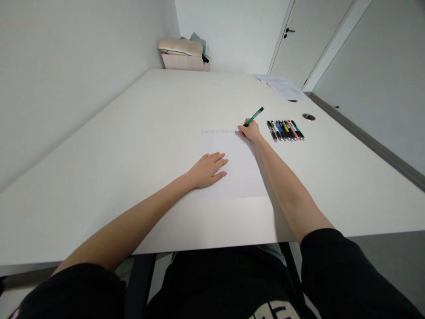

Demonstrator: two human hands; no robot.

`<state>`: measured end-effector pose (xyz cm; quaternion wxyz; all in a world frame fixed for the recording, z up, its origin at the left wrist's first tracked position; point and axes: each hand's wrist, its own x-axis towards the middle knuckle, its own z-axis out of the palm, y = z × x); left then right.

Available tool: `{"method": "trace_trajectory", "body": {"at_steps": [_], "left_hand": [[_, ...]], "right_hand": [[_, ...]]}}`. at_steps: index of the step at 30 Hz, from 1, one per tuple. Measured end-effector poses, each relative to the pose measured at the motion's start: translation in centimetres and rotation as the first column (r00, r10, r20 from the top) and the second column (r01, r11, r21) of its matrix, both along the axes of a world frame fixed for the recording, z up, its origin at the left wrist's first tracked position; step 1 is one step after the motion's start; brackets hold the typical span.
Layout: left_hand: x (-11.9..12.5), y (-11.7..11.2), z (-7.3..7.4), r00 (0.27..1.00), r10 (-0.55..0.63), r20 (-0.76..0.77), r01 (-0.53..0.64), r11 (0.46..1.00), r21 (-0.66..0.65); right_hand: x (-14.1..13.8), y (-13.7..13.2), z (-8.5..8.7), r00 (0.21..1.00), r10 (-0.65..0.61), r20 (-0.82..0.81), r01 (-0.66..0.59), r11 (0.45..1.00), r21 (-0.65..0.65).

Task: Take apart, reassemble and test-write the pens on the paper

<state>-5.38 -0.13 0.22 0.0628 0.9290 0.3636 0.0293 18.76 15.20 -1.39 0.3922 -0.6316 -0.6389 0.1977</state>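
Note:
A white sheet of paper (241, 177) lies on the white table in front of me, with a row of small dark writing (217, 131) along its top edge. My left hand (209, 169) rests flat on the paper's left part, fingers spread and holding nothing. At the top right of the sheet, my right hand (250, 130) is closed around a green and black pen (254, 116). The pen leans up and to the right, and its tip is down by the end of the written row. Whether the tip touches the paper is too small to tell.
Right of my right hand lies a row of several pens (285, 130) in different colours. Behind them are a round grommet (308, 117) and loose papers (282, 86). A pale box with folded cloth (182, 46) stands beyond the far table edge. A wall borders the left side.

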Motion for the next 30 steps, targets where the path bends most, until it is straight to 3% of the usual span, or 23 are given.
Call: {"method": "trace_trajectory", "body": {"at_steps": [30], "left_hand": [[0.08,-0.06,0.13,1.000,0.005,0.011,-0.005,1.000,-0.004]], "right_hand": [[0.23,0.55,-0.38,0.999,-0.016,-0.034,0.015,1.000,-0.026]]}}
